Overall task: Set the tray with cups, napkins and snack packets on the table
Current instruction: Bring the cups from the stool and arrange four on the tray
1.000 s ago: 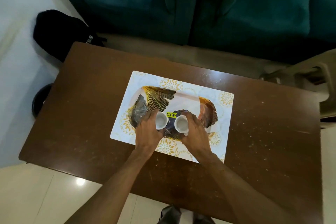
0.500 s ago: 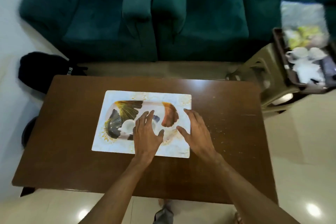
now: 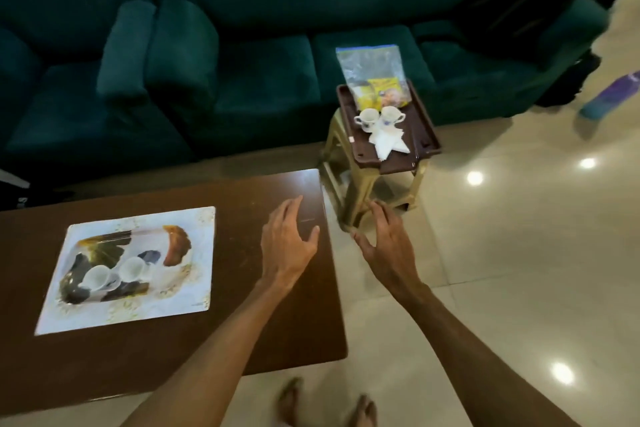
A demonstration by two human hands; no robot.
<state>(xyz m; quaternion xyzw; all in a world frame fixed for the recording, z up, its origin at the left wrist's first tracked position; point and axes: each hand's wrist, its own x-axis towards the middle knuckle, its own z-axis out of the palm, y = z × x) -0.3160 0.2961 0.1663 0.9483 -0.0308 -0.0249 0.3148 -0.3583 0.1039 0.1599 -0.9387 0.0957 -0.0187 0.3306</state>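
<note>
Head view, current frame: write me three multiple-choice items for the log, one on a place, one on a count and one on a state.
1. Relative to the table, where does the brown tray stand?
A. On it, at the centre
B. Off it, on the stool beside it
C. Under it

2. How many cups stand on the patterned tray?
A. One
B. Two
C. Four

3. How are the left hand and the right hand?
A. Both open, holding nothing
B. Both gripping the brown tray
C. The left pinching a cup

Answers:
1. B: the brown tray sits on the stool's top, past the table's edge.
2. B: two white cups stand side by side on it.
3. A: the fingers of both are spread with nothing between them.
</note>
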